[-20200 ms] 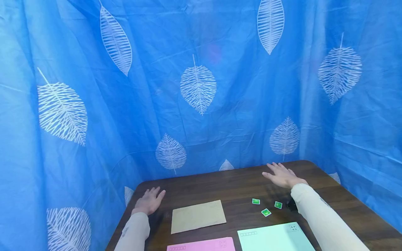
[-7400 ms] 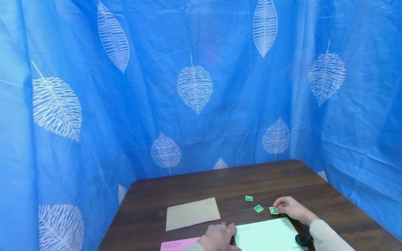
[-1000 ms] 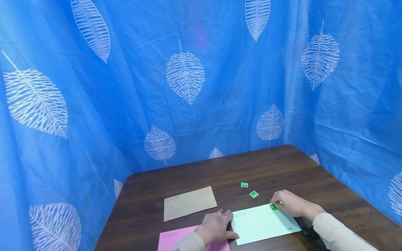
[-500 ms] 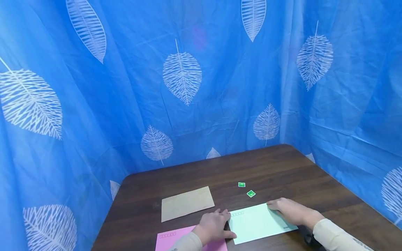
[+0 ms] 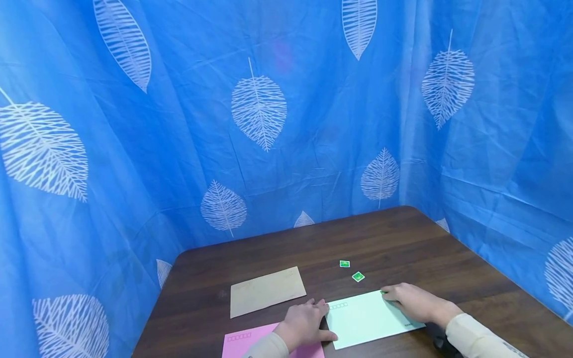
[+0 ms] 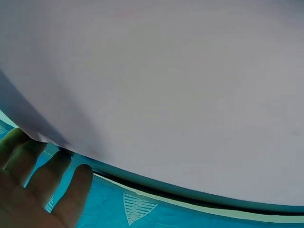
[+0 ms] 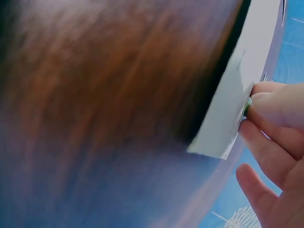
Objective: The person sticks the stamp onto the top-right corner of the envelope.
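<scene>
A mint-green envelope [image 5: 369,320] lies on the table in front of me. My left hand [image 5: 304,323] rests at its left edge with fingers and thumb spread, its wrist over the pink envelope [image 5: 239,345]. At the far right corner of the mint envelope, my right hand [image 5: 414,302] holds a small green stamp [image 7: 246,108] with thumb and fingers against the paper. In the head view these fingers hide most of that stamp. Two other green stamps, one farther back [image 5: 344,264] and one nearer [image 5: 358,277], lie beyond the envelope.
A tan envelope [image 5: 267,292] lies on the dark wooden table [image 5: 286,248], left of the loose stamps. Blue curtains [image 5: 313,124] with white leaf prints surround the table. A black object [image 5: 440,342] sits under the right wrist.
Seconds ago the right hand took the rightmost stamp from the table and brought it to the mint envelope's corner. Since then its fingers have covered most of the stamp; the left hand stays put.
</scene>
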### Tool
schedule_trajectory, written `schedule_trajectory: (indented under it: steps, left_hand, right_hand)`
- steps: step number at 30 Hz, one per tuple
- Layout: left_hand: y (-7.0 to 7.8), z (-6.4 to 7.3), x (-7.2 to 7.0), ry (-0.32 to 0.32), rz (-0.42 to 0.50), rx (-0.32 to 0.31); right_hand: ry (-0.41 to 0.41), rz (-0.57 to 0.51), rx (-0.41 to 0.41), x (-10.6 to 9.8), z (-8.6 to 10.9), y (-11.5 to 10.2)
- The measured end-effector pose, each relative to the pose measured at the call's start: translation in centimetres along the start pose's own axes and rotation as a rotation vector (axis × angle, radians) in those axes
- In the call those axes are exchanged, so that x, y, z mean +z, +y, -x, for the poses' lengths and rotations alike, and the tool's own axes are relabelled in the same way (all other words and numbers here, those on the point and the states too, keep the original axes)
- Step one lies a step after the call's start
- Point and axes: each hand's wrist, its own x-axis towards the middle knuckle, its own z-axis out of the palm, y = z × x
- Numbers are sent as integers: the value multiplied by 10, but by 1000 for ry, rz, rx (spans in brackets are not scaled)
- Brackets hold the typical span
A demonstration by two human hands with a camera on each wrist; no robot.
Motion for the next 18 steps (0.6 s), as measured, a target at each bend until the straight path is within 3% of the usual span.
schedule_trajectory:
  steps: [18]
  left_hand:
    - [0, 1, -3, 4, -5, 9]
  right_hand:
    - [34, -56, 7, 2, 3, 10]
